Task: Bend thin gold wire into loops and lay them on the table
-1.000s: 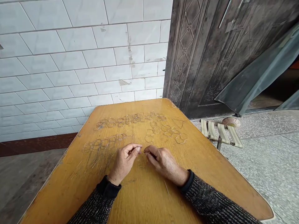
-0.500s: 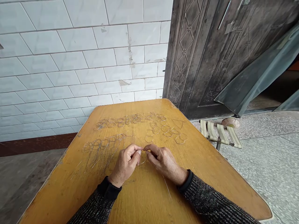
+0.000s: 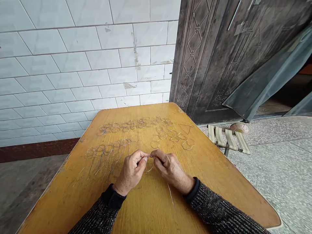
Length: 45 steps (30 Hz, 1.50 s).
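My left hand point(image 3: 133, 170) and my right hand point(image 3: 172, 169) meet fingertip to fingertip over the middle of the wooden table point(image 3: 151, 208). Both pinch a thin wire point(image 3: 171, 196); part of it curves in a loop below the fingertips, and a loose end trails out beneath my right hand. The exact spot where the fingers grip it is hidden. Left of my left hand lies a row of wire loops with long straight tails point(image 3: 107, 149). Beyond my right hand are several bent wire rings point(image 3: 174, 136).
A further row of wire rings point(image 3: 133, 125) lies toward the table's far end, with a triangular wire piece point(image 3: 185, 128) at the right. A tiled wall point(image 3: 117, 76) and dark metal door point(image 3: 207, 65) stand behind. A striped folding stool point(image 3: 229, 139) is on the floor at right.
The hands keep the same pinch, with the fingertips slightly closer together. The loose wire end below my right hand has swung a little to the left and down.
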Motion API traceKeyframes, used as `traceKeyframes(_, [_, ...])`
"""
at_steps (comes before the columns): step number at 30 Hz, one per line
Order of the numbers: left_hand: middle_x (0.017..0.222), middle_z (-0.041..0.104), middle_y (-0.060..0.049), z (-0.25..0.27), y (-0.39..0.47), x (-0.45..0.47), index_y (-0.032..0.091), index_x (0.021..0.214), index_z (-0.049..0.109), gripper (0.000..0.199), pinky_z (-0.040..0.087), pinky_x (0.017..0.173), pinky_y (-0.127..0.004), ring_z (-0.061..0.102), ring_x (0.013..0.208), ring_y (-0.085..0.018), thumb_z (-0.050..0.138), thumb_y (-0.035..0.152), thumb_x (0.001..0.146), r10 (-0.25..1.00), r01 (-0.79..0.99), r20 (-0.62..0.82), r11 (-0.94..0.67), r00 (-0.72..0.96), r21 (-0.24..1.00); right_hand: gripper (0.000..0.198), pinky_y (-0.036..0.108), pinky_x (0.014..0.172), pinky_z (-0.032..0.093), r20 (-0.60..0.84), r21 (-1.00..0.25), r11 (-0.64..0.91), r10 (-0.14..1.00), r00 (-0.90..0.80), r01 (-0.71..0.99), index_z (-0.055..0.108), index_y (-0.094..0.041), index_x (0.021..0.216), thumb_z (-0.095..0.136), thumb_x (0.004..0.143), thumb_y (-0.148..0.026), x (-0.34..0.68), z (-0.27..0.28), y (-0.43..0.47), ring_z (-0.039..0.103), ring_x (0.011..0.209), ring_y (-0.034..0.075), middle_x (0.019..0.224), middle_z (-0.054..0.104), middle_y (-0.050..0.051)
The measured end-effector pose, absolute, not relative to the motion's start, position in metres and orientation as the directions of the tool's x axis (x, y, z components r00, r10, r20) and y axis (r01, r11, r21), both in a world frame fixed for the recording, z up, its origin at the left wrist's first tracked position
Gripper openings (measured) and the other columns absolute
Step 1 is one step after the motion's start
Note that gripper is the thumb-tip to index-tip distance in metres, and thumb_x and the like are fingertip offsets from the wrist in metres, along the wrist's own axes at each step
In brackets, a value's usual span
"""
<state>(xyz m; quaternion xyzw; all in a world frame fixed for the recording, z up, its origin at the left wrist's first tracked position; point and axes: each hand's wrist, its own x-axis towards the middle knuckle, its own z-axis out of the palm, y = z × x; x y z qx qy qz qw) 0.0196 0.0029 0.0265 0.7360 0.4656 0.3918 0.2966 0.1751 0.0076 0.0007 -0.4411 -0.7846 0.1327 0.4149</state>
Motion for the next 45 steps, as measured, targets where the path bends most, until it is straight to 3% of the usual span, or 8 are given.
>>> traceKeyframes(4, [0.052, 0.049, 0.003, 0.020, 0.005, 0.020, 0.014, 0.084, 0.058, 0.020, 0.031, 0.043, -0.019, 0.039, 0.042, -0.007, 0.040, 0.023, 0.081, 0.895, 0.516, 0.378, -0.445, 0.236, 0.732, 0.016, 0.019, 0.046, 0.027, 0.473, -0.624, 0.536, 0.838, -0.271, 0.568, 0.055, -0.017, 0.082, 0.038, 0.081, -0.017, 0.176, 0.002, 0.009, 0.039, 0.043, 0.008, 0.049, 0.043, -0.005])
traceKeyframes(10, [0.067, 0.065, -0.003, 0.013, 0.010, 0.016, 0.018, 0.084, 0.058, 0.018, 0.037, 0.053, -0.021, 0.056, 0.055, -0.012, 0.041, 0.020, 0.082, 0.811, 0.729, 0.502, -0.534, 0.300, 0.428, 0.014, 0.019, 0.048, 0.029, 0.450, -0.643, 0.515, 0.853, -0.265, 0.567, 0.052, -0.018, 0.078, 0.039, 0.082, -0.017, 0.174, 0.003, 0.007, 0.042, 0.046, 0.009, 0.053, 0.046, -0.004])
traceKeyframes(15, [0.062, 0.064, -0.002, 0.014, 0.010, 0.014, 0.019, 0.082, 0.058, 0.018, 0.034, 0.050, -0.022, 0.055, 0.051, -0.012, 0.040, 0.014, 0.081, 0.740, 0.793, 0.544, -0.574, 0.396, 0.204, 0.014, 0.020, 0.049, 0.029, 0.451, -0.626, 0.536, 0.841, -0.298, 0.566, 0.053, -0.017, 0.081, 0.039, 0.083, -0.019, 0.172, 0.002, 0.006, 0.045, 0.049, 0.010, 0.057, 0.050, -0.002])
traceKeyframes(19, [0.053, 0.059, 0.000, 0.014, 0.009, 0.014, 0.018, 0.080, 0.056, 0.017, 0.030, 0.046, -0.022, 0.051, 0.045, -0.011, 0.040, 0.013, 0.080, 0.703, 0.812, 0.579, -0.572, 0.413, 0.115, 0.015, 0.020, 0.049, 0.030, 0.462, -0.629, 0.558, 0.828, -0.317, 0.542, 0.053, -0.016, 0.083, 0.038, 0.083, -0.017, 0.172, 0.002, 0.005, 0.044, 0.048, 0.009, 0.055, 0.049, -0.003])
traceKeyframes(25, [0.048, 0.057, 0.002, 0.015, 0.010, 0.012, 0.019, 0.077, 0.056, 0.018, 0.029, 0.045, -0.021, 0.050, 0.041, -0.010, 0.040, 0.015, 0.081, 0.693, 0.822, 0.608, -0.558, 0.387, 0.112, 0.015, 0.020, 0.048, 0.028, 0.452, -0.662, 0.550, 0.835, -0.313, 0.510, 0.053, -0.016, 0.086, 0.038, 0.083, -0.017, 0.171, 0.006, 0.003, 0.041, 0.048, 0.009, 0.054, 0.044, -0.004])
traceKeyframes(30, [0.058, 0.064, -0.002, 0.014, 0.013, 0.009, 0.018, 0.081, 0.058, 0.018, 0.034, 0.049, -0.022, 0.057, 0.048, -0.012, 0.040, 0.019, 0.083, 0.712, 0.819, 0.604, -0.550, 0.359, 0.162, 0.015, 0.020, 0.044, 0.027, 0.313, -0.818, 0.434, 0.887, -0.341, 0.378, 0.050, -0.015, 0.089, 0.037, 0.085, -0.023, 0.169, 0.012, 0.002, 0.034, 0.041, 0.008, 0.047, 0.035, -0.008])
traceKeyframes(37, [0.061, 0.065, -0.002, 0.014, 0.015, 0.006, 0.018, 0.084, 0.059, 0.019, 0.035, 0.050, -0.021, 0.056, 0.049, -0.011, 0.040, 0.019, 0.083, 0.715, 0.833, 0.632, -0.518, 0.299, 0.192, 0.013, 0.019, 0.047, 0.032, 0.202, -0.943, 0.288, 0.894, -0.400, 0.167, 0.048, -0.016, 0.080, 0.042, 0.085, -0.027, 0.172, 0.009, 0.004, 0.040, 0.047, 0.007, 0.055, 0.047, -0.004])
traceKeyframes(45, [0.060, 0.064, -0.001, 0.018, 0.011, 0.008, 0.018, 0.087, 0.058, 0.016, 0.037, 0.050, -0.021, 0.055, 0.050, -0.011, 0.046, 0.027, 0.081, 0.770, 0.790, 0.584, -0.516, 0.258, 0.332, 0.013, 0.017, 0.043, 0.030, 0.178, -0.961, 0.249, 0.887, -0.426, 0.119, 0.049, -0.016, 0.080, 0.044, 0.084, -0.027, 0.170, 0.007, 0.005, 0.036, 0.044, 0.006, 0.055, 0.050, -0.004])
